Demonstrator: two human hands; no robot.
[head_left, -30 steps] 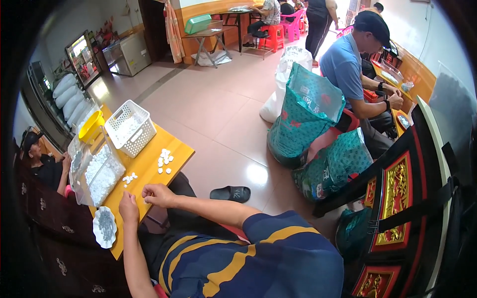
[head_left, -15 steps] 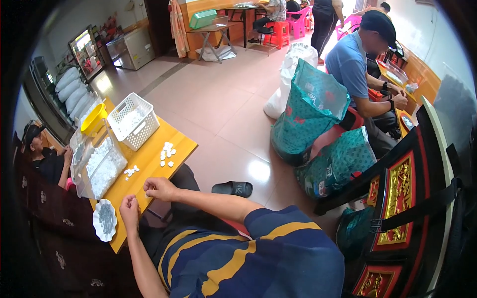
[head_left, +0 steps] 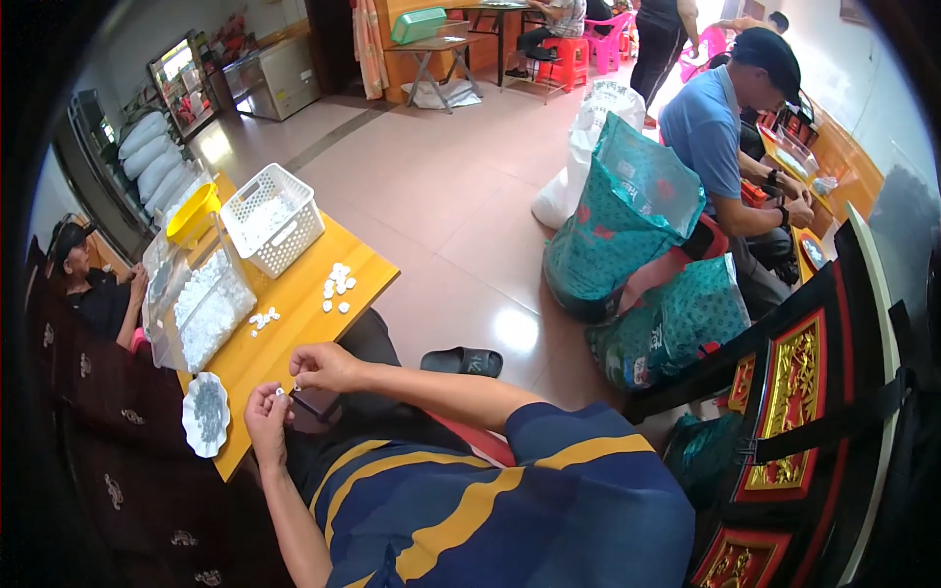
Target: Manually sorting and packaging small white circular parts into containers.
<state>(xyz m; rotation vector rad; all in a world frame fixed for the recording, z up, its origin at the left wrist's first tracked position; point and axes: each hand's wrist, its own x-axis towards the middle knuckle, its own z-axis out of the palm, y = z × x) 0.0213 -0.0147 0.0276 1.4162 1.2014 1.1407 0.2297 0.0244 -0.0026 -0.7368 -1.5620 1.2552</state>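
Pinching a tiny white piece [head_left: 280, 393] between the fingertips of my left hand [head_left: 265, 416], I am holding it just left of centre in the lower half of the frame, at the near edge of the yellow wooden table [head_left: 294, 314]. My right hand [head_left: 323, 366] is closing its thumb and forefinger on a thin dark tool [head_left: 309, 407], and its tip is meeting the white piece, so both hands are pressed together around this one small part. Compared with a second ago, my hands are sitting a little closer to each other and nearer to my chest, and the view is tilting slightly, with the table sliding toward the upper left; the pieces on the table are lying as they were. I am judging from this that I am now working the tool into the piece rather than fetching a new one. Beside my left hand, toward the lower left, a round white plate [head_left: 206, 415] is holding a heap of small grey bits. Further up the table a loose scatter of white pieces [head_left: 336, 286] is lying near the edge, with a few more [head_left: 262, 318] next to a clear plastic tub [head_left: 201, 309] filled with white pieces, and a white lattice basket [head_left: 272, 218] is standing beyond. At the right of the frame another person in a blue shirt [head_left: 708, 122] is bending over green sacks [head_left: 622, 220].
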